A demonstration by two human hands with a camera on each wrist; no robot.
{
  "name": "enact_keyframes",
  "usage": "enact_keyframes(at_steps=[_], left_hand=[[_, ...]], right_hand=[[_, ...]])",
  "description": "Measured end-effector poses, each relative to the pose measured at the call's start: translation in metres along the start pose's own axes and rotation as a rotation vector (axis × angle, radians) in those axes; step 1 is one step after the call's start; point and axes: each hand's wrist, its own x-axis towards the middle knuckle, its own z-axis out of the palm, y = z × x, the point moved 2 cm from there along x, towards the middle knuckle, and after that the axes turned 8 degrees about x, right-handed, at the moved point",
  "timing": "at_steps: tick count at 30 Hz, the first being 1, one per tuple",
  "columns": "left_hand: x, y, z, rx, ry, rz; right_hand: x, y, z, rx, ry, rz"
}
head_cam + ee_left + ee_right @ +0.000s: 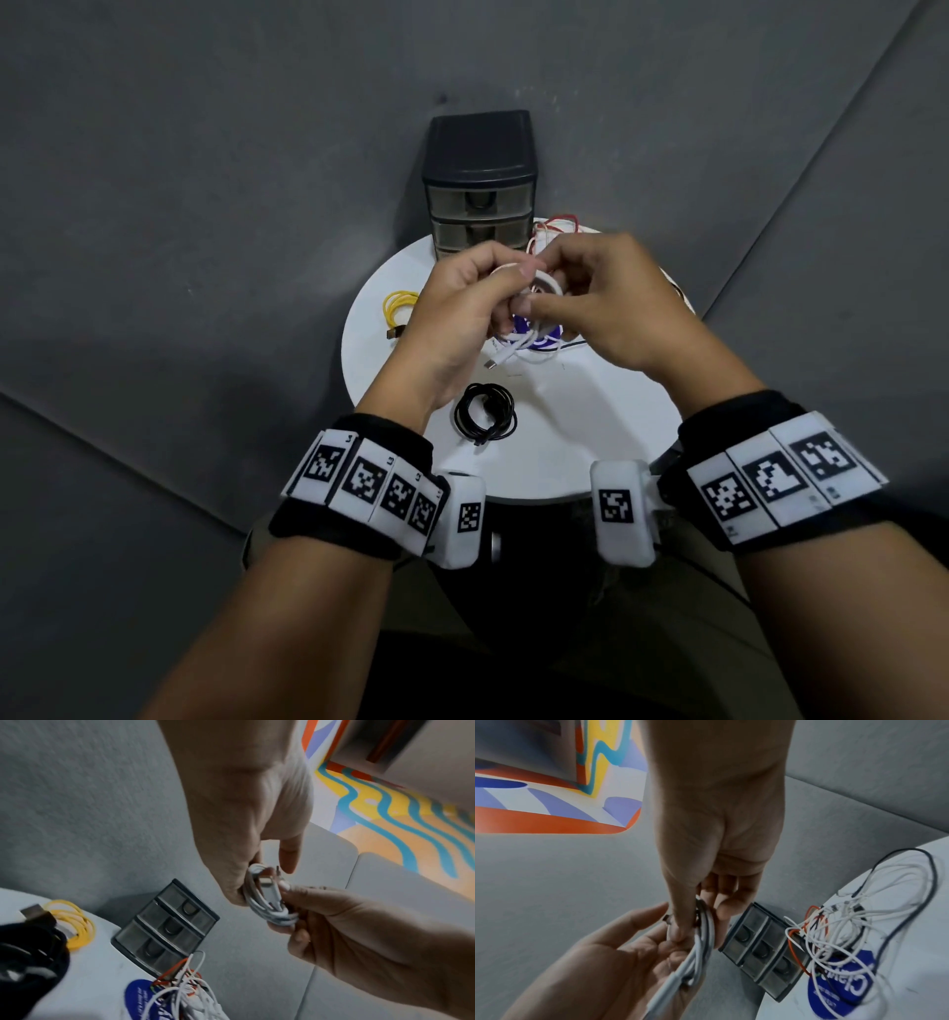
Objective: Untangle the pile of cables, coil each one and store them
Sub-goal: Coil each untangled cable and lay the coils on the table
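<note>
Round white surface point(554, 452) under a dark drawer unit point(480, 185). Tangled pile point(834, 925) beside it (white, red, dark strands). Black coil point(485, 413), yellow coil point(399, 308) lying apart. Left grip point(462, 303) and right grip point(611, 303) both pinching white cable coil point(267, 898), raised above the surface.

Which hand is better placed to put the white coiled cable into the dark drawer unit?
Probably the left hand: its fingers curl round the white coiled cable, while the right hand only pinches one side. The dark plastic drawer unit stands straight ahead.
</note>
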Motion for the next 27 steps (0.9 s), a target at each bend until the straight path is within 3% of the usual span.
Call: enact_keyframes(at_steps=[6, 16, 22, 27], left_hand=[[-0.013, -0.014, -0.023, 0.348, -0.092, 0.106], [-0.014, -0.019, -0.022, 0.44, -0.075, 0.12], [-0.011, -0.016, -0.024, 0.455, 0.005, 0.116], [-0.008, -0.009, -0.03, 0.437, 0.082, 0.104]], right_hand=[[-0.01, 0.013, 0.004, -0.089, -0.153, 0.081], [-0.009, 0.007, 0.004, -0.193, -0.33, 0.208], [-0.004, 0.01, 0.007, -0.286, -0.23, 0.288], [-0.006, 0.003, 0.015, -0.187, -0.041, 0.197]])
